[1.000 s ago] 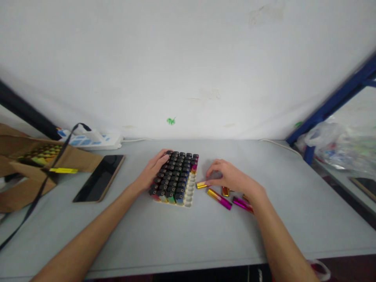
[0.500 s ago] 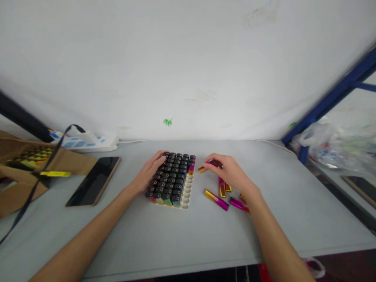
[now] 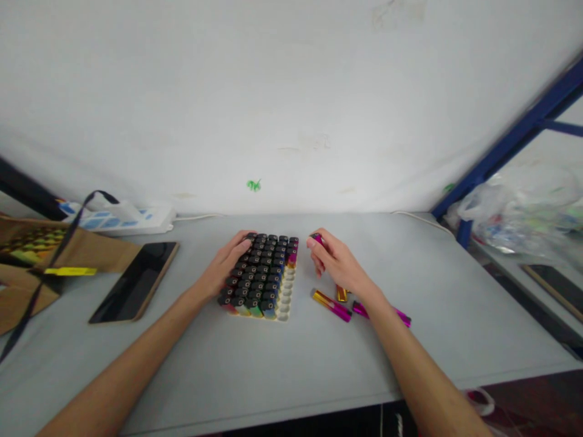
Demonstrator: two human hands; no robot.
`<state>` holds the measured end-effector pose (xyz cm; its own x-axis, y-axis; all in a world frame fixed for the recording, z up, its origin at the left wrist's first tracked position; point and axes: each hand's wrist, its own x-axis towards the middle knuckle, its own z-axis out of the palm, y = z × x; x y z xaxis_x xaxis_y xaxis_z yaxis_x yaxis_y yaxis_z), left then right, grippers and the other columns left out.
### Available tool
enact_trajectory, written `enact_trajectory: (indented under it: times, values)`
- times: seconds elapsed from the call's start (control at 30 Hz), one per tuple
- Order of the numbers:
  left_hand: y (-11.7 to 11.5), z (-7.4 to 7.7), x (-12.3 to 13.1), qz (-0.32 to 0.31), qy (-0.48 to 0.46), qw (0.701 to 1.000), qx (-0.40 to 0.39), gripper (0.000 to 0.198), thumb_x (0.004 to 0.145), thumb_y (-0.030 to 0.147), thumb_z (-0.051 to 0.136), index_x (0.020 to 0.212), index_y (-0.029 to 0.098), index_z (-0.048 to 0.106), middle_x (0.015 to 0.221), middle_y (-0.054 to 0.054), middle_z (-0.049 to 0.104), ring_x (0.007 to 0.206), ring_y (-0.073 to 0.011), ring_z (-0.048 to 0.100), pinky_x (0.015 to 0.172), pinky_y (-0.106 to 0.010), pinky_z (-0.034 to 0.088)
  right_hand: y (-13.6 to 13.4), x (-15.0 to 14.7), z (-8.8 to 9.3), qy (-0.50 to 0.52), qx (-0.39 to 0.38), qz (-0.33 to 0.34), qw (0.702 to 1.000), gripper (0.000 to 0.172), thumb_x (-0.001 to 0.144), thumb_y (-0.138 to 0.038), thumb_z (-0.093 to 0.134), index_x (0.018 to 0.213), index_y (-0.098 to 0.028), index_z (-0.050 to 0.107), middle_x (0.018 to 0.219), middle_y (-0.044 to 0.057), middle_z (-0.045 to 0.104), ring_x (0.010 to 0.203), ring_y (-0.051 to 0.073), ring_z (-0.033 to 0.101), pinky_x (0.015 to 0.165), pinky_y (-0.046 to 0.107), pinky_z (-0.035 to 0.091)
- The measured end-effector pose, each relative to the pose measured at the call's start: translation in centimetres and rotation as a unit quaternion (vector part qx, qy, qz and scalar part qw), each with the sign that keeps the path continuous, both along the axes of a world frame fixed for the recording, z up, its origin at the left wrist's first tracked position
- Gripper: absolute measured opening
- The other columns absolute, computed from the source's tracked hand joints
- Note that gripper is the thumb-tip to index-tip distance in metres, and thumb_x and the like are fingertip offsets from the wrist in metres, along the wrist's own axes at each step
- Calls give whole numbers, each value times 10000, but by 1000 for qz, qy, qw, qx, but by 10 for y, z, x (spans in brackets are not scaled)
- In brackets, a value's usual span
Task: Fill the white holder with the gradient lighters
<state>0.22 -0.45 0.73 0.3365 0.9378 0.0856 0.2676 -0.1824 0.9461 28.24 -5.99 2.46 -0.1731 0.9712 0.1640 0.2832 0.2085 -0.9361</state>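
A white tray (image 3: 286,298) on the grey table holds several rows of upright lighters with black caps (image 3: 262,267); its right-hand column shows empty holes. My left hand (image 3: 223,267) lies along the tray's left edge, fingers curled on the far corner. My right hand (image 3: 334,261) hovers just right of the tray and pinches a pink and gold lighter (image 3: 317,238) by its end. Loose pink and gold lighters (image 3: 331,304) lie on the table beside and under my right wrist.
A black phone (image 3: 133,282) lies left of the tray. A brown cardboard box (image 3: 68,255) with a black strap sits at far left, a white power strip (image 3: 119,217) behind it. A blue frame (image 3: 501,152) and plastic bags (image 3: 514,218) stand at right. White wall behind.
My right hand lifted one lighter off the table and carried it up and left toward the tray's far right corner. My left hand stayed on the tray.
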Motion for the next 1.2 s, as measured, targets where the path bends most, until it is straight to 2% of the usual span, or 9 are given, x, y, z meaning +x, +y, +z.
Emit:
enact_trajectory:
  times: [0.07,0.2,0.33,0.57,0.77,0.93,1.2]
  values:
    - [1,0,0,1,4,1000,3,520,1000,631,525,1301,232,669,1377,-57,710,1287,-332,620,1174,-423,440,1,-5,-2,-21,24,-57,998,458,1033,-667,498,832,-256,487,658,-76,463,588,133,463,600,268,377]
    - [2,-2,-1,-2,5,1000,3,552,993,641,524,1319,217,661,1376,-71,713,1305,-340,615,1192,-444,432,2,-13,-4,-69,64,-168,981,546,995,-660,504,657,-245,396,608,-64,359,616,131,365,594,288,276]
    - [3,-4,-3,-11,2,1000,-5,561,1012,647,504,1363,232,644,1390,-66,708,1291,-336,619,1196,-451,421,3,-16,-5,-83,53,-221,970,466,924,-555,492,605,-257,331,576,-65,291,589,126,319,585,304,223]
    - [4,-6,-4,-13,2,1000,1,562,1015,646,501,1375,237,639,1426,-62,691,1316,-336,603,1209,-437,401,2,-17,-6,-81,43,-217,972,377,888,-474,477,611,-256,341,574,-67,309,588,126,336,586,302,223]
    - [4,-5,-3,-7,5,1000,3,565,1006,648,506,1357,230,649,1373,-65,717,1278,-334,629,1157,-437,453,0,-18,-5,-101,63,-198,973,439,944,-528,495,628,-247,374,580,-68,339,603,128,341,602,298,238]
    - [4,-7,-3,-10,4,1000,4,555,1010,641,507,1354,229,648,1357,-67,719,1288,-333,620,1175,-437,434,-1,-20,-5,-110,73,-187,973,461,952,-533,495,619,-243,362,573,-69,326,593,124,329,596,298,230]
    - [3,-4,-2,-10,4,1000,6,572,1007,654,498,1356,225,644,1392,-70,701,1277,-332,616,1174,-440,421,0,-23,-7,-134,61,-199,969,346,883,-433,453,602,-251,369,561,-59,350,580,128,361,590,303,221]
